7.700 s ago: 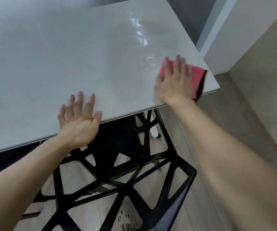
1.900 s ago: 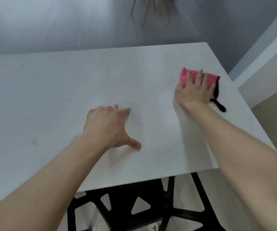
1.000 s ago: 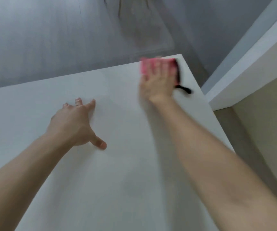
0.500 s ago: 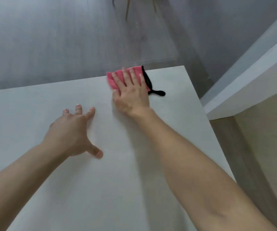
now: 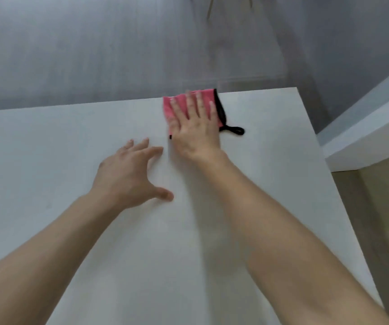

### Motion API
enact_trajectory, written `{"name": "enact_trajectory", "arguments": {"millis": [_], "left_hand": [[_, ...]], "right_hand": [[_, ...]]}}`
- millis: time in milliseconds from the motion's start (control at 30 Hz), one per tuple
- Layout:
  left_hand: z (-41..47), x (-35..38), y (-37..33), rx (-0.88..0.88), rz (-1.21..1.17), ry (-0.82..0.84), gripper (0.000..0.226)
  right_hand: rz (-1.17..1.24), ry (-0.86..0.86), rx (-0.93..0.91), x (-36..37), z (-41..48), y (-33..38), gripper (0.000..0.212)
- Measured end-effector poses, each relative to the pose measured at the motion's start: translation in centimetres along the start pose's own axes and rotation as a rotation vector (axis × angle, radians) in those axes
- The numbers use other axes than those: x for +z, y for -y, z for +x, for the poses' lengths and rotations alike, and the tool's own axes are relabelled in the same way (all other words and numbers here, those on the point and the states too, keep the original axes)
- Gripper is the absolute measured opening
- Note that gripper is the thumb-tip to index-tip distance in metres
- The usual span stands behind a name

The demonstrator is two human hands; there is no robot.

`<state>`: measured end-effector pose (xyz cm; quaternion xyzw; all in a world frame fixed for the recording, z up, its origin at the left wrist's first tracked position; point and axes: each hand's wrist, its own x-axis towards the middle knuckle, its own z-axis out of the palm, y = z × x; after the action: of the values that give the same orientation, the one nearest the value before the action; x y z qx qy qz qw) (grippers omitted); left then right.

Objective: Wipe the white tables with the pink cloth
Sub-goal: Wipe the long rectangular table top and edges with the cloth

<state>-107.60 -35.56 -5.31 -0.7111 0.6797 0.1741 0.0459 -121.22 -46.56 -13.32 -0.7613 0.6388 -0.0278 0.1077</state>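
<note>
The white table (image 5: 48,160) fills most of the view. A folded pink cloth (image 5: 177,103) with a black edge and a black loop lies at the table's far edge. My right hand (image 5: 193,127) presses flat on the cloth with straight fingers, covering most of it. Just to its left, my left hand (image 5: 130,174) rests on the bare tabletop with fingers spread and thumb out, holding nothing.
Beyond the far edge lies a grey wooden floor (image 5: 95,55), with thin chair legs (image 5: 210,8) at the top. A white wall ledge (image 5: 364,141) runs along the right, close to the table's right edge. A beige wall sits below it.
Over the last second my right hand slid the cloth left along the far edge from the far right corner area. The left hand stayed on the table.
</note>
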Motion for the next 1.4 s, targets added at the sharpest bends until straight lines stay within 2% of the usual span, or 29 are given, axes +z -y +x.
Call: {"name": "enact_trajectory", "arguments": {"millis": [67, 100, 133, 200, 267, 367, 467, 533, 667, 733, 800, 900, 967, 1033, 1100, 1133, 1267, 1333, 1400], "left_hand": [[-1.4, 0.2, 2.4, -0.006, -0.056, -0.29, 0.04], [-2.0, 0.0, 3.9, -0.027, -0.045, -0.401, 0.024], [-2.6, 0.0, 5.7, -0.054, -0.026, -0.457, 0.017], [-4.0, 0.1, 9.9, -0.119, 0.002, -0.459, 0.016], [-5.5, 0.6, 14.4, -0.195, 0.015, -0.4, 0.027], [-7.0, 1.3, 20.3, -0.311, -0.017, -0.245, 0.071], [-7.5, 0.9, 24.7, -0.39, -0.068, -0.182, 0.1], [-7.7, -0.3, 25.2, -0.399, -0.091, -0.123, 0.108], [-8.5, -2.4, 25.5, -0.367, -0.075, 0.038, 0.122], [-8.8, -3.2, 26.4, -0.387, -0.051, 0.076, 0.125], [-8.7, -4.0, 27.8, -0.399, -0.037, 0.093, 0.127], [-9.1, -4.0, 30.1, -0.36, -0.028, 0.161, 0.136], [-9.4, -3.2, 31.1, -0.308, -0.02, 0.168, 0.143], [-9.5, -2.6, 31.7, -0.278, 0.005, 0.133, 0.145], [-9.4, -2.3, 32.0, -0.25, 0.038, 0.11, 0.143], [-9.4, -2.1, 32.0, -0.243, 0.051, 0.104, 0.142], [-9.0, -1.8, 32.4, -0.199, 0.138, 0.09, 0.14], [-9.1, -1.7, 32.3, -0.198, 0.155, 0.094, 0.141], [-9.2, -1.8, 32.4, -0.206, 0.162, 0.116, 0.143]], "right_hand": [[0.007, 0.127, -0.236, 0.7, -0.7, 6.2, 0.062], [0.005, 0.162, -0.302, 0.6, -0.5, 6.7, 0.062], [0.002, 0.166, -0.333, 0.4, -0.1, 5.7, 0.063], [-0.029, 0.107, -0.283, -0.4, 0.7, 1.4, 0.066], [-0.063, 0.039, -0.108, -1.4, 1.2, -4.0, 0.072], [-0.027, -0.025, 0.133, -2.3, 0.1, -9.8, 0.08], [-0.019, -0.068, 0.312, -0.7, -0.8, -5.5, 0.083], [-0.037, -0.094, 0.211, 1.7, -1.8, 3.4, 0.081], [0.021, 0.054, -0.313, 6.1, -5.9, 23.9, 0.067], [0.017, 0.112, -0.442, 6.4, -7.2, 26.6, 0.066], [0.019, 0.069, -0.441, 6.4, -7.4, 23.4, 0.067], [0.009, -0.047, -0.165, 5.0, -7.3, 14.2, 0.073], [-0.006, -0.062, 0.055, 3.8, -7.3, 9.4, 0.077], [-0.015, -0.095, 0.267, 3.8, -6.2, 10.1, 0.078], [-0.013, -0.13, 0.346, 4.8, -3.9, 16.7, 0.077], [-0.014, -0.121, 0.278, 5.6, -2.5, 21.2, 0.074], [0.026, 0.075, -0.254, 7.6, 0.8, 38.1, 0.068], [0.016, 0.134, -0.382, 7.7, 0.6, 39.3, 0.067], [0.02, 0.099, -0.373, 7.4, -0.1, 34.9, 0.068]]}}
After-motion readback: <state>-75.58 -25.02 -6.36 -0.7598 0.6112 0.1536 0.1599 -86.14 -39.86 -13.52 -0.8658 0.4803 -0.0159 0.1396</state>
